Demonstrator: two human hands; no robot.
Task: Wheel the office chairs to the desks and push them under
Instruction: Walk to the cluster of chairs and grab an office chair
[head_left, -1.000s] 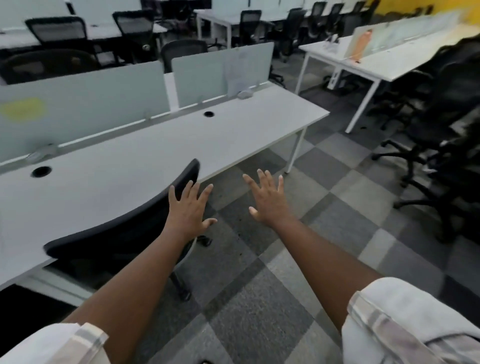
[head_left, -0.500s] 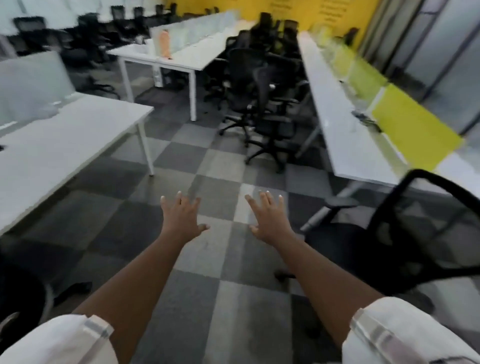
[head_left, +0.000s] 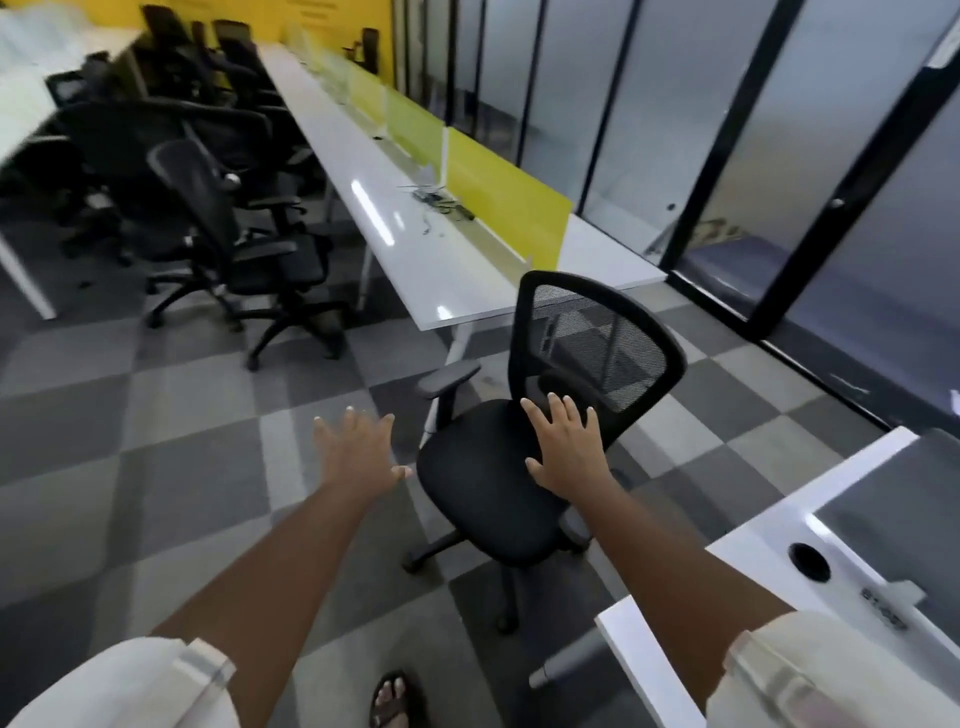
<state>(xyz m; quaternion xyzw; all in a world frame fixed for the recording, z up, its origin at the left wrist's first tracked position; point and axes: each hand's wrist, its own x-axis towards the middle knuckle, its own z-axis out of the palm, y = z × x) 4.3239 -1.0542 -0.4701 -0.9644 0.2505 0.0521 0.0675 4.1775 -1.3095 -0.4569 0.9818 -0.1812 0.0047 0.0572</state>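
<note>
A black office chair with a mesh back stands on the checkered carpet just ahead of me, near the end of a long white desk with yellow-green dividers. My right hand hovers with spread fingers over the chair's seat, in front of the backrest; contact cannot be judged. Left of the seat, my left hand is stretched out, fingers spread, above the floor and holding nothing.
Several black chairs crowd the aisle at the left of the long desk. A white desk corner with a cable hole lies at my lower right. Dark-framed glass partitions run along the right. My sandalled foot shows below.
My view has swung right, away from the chair pushed under the first desk. Both hands stay spread and outstretched, and the mesh-back chair now sits under my right hand.
</note>
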